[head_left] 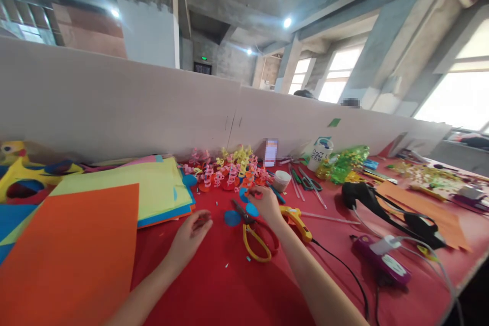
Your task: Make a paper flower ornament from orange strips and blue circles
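Observation:
My right hand [265,205] reaches to the front of a cluster of curled paper spirals, its fingertips pinched together beside an orange spiral [249,178]. Whatever lies between those fingertips, if anything, is too small to make out. My left hand [194,230] hovers over the red table with fingers loosely curled and apart, holding nothing. Between the hands, a pair of scissors [255,239] with yellow and red handles lies by blue paper discs [232,218]. Pink spirals [207,175] and yellow spirals [241,155] stand behind, some on round bases.
At left lie stacked coloured sheets, an orange sheet [76,249] on top. A yellow glue gun [300,221] with a black cord rests right of my right forearm. Farther right are a purple power strip [382,260], a black strap-like device [389,209] and a white cup [320,154].

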`<state>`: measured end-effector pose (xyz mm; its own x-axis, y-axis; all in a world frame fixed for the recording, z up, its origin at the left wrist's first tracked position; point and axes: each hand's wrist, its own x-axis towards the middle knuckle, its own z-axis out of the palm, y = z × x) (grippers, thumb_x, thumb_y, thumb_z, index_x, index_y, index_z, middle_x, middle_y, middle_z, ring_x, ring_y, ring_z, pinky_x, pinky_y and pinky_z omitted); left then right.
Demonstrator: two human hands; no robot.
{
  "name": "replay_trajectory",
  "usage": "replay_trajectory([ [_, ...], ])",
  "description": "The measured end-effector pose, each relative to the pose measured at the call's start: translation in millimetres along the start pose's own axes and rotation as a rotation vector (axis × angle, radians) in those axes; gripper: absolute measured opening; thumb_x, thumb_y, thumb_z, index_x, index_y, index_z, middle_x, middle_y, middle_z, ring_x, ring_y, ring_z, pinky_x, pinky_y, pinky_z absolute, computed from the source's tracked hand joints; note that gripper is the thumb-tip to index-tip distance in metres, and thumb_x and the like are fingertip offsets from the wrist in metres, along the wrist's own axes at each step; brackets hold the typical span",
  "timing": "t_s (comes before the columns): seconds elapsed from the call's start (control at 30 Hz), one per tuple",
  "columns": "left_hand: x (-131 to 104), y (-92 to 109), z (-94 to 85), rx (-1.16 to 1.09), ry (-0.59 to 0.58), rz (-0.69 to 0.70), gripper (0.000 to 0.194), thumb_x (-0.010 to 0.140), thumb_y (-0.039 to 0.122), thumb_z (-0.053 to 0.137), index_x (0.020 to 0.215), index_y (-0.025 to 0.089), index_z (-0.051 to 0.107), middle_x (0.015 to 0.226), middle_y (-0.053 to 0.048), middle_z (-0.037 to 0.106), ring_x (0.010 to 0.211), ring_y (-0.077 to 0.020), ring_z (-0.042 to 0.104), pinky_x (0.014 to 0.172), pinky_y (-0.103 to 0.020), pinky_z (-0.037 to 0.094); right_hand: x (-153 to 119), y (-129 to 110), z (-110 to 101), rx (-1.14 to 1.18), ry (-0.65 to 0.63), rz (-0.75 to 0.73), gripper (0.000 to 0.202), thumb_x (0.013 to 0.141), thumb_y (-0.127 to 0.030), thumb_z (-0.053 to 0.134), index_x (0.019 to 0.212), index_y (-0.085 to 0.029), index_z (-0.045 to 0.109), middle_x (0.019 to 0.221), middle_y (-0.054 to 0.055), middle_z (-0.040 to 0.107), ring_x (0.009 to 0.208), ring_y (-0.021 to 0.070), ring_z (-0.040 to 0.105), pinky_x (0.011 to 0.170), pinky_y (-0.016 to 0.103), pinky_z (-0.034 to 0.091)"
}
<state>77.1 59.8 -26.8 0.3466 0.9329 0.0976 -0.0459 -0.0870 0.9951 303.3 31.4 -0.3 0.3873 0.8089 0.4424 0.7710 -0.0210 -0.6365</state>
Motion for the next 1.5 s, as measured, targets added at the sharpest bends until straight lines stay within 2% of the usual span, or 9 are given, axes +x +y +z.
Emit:
replay_trajectory([
  [0.07, 0.7, 0.8, -0.8, 0.075, -0.017, 0.031, 0.031, 0.06, 0.04, 0.067, 0.081, 0.018, 0.061, 0.086, -0.007, 0.064, 0.087, -0.025, 0.062, 0.083, -0.038, 0.047, 9.6, 20.8, -12.0, -0.058, 0.03, 0.048, 0.011, 0.07, -0.026, 0.062, 0.072, -0.019, 0.07, 0.077, 0.004, 0.07, 0.078, 0.0209, 0.062, 0.073, 0.03, 0.045],
  [0.17, 1.1, 2.9, -1.4, 0.138, -0.039, 0.066, 0.025, 0.062, 0.04, 0.064, 0.077, 0.019, 0.064, 0.083, -0.007, 0.065, 0.083, -0.0245, 0.062, 0.078, -0.036, 0.049, 15.6, 45.0, -21.1, -0.111, 0.019, 0.111, 0.012, 0.071, -0.025, 0.059, 0.074, -0.02, 0.07, 0.073, 0.003, 0.071, 0.07, 0.0192, 0.063, 0.065, 0.027, 0.046],
  [0.33, 0.8, 3.6, -1.6, 0.163, -0.064, 0.091, 0.02, 0.065, 0.039, 0.062, 0.074, 0.021, 0.064, 0.081, -0.006, 0.064, 0.078, -0.0227, 0.061, 0.075, -0.034, 0.049, 17.4, 59.9, -17.0, -0.18, -0.056, 0.167, 0.011, 0.071, -0.026, 0.061, 0.074, -0.022, 0.071, 0.073, 0.003, 0.072, 0.067, 0.0189, 0.064, 0.057, 0.024, 0.043],
  [0.57, 0.9, 1.1, -2.5, 0.192, -0.078, 0.113, 0.019, 0.067, 0.037, 0.06, 0.075, 0.021, 0.064, 0.082, -0.005, 0.063, 0.08, -0.0216, 0.06, 0.075, -0.032, 0.049, 35.5, 59.3, 2.6, -0.284, -0.129, 0.205, 0.009, 0.069, -0.023, 0.063, 0.07, -0.022, 0.072, 0.075, 0.004, 0.071, 0.071, 0.0201, 0.064, 0.057, 0.024, 0.04],
  [0.73, 0.6, 4.8, -2.1, 0.205, -0.095, 0.118, 0.017, 0.068, 0.037, 0.059, 0.074, 0.021, 0.064, 0.083, -0.005, 0.062, 0.079, -0.0217, 0.06, 0.074, -0.032, 0.049, 47.1, 63.7, 9.8, -0.283, -0.193, 0.162, 0.008, 0.068, -0.02, 0.063, 0.069, -0.02, 0.071, 0.072, 0.003, 0.071, 0.068, 0.0174, 0.063, 0.057, 0.022, 0.041],
  [0.93, 0.8, 3.2, -2.0, 0.215, -0.119, 0.122, 0.018, 0.07, 0.036, 0.058, 0.077, 0.02, 0.064, 0.084, -0.006, 0.062, 0.08, -0.0213, 0.06, 0.075, -0.032, 0.049, 45.0, 68.0, 1.7, -0.262, -0.286, 0.102, 0.016, 0.066, -0.011, 0.064, 0.078, -0.018, 0.073, 0.073, 0.001, 0.072, 0.068, 0.0175, 0.064, 0.061, 0.023, 0.043],
  [1.17, 2.8, -1.9, -3.1, 0.264, -0.123, 0.169, 0.02, 0.072, 0.037, 0.054, 0.077, 0.019, 0.062, 0.085, -0.005, 0.061, 0.08, -0.0202, 0.06, 0.076, -0.033, 0.049, 42.3, 63.8, -8.3, -0.334, -0.306, 0.138, 0.024, 0.067, -0.017, 0.065, 0.09, -0.021, 0.072, 0.09, 0.003, 0.072, 0.086, 0.0217, 0.065, 0.075, 0.026, 0.046],
  [1.37, 3.2, -4.6, -3.8, 0.277, -0.12, 0.204, 0.019, 0.073, 0.035, 0.054, 0.078, 0.019, 0.062, 0.083, -0.005, 0.062, 0.079, -0.0196, 0.06, 0.074, -0.033, 0.05, 36.4, 49.0, -21.6, -0.402, -0.292, 0.18, 0.023, 0.073, -0.013, 0.057, 0.091, -0.02, 0.071, 0.093, 0.005, 0.072, 0.086, 0.0197, 0.065, 0.07, 0.023, 0.046],
  [1.5, 3.7, -7.1, -3.4, 0.302, -0.139, 0.223, 0.016, 0.074, 0.033, 0.053, 0.076, 0.018, 0.06, 0.082, -0.004, 0.061, 0.077, -0.0182, 0.06, 0.072, -0.032, 0.05, 26.5, 29.9, -34.2, -0.462, -0.247, 0.215, 0.022, 0.081, -0.026, 0.052, 0.083, -0.015, 0.071, 0.083, 0.011, 0.071, 0.078, 0.0229, 0.065, 0.059, 0.025, 0.043],
])
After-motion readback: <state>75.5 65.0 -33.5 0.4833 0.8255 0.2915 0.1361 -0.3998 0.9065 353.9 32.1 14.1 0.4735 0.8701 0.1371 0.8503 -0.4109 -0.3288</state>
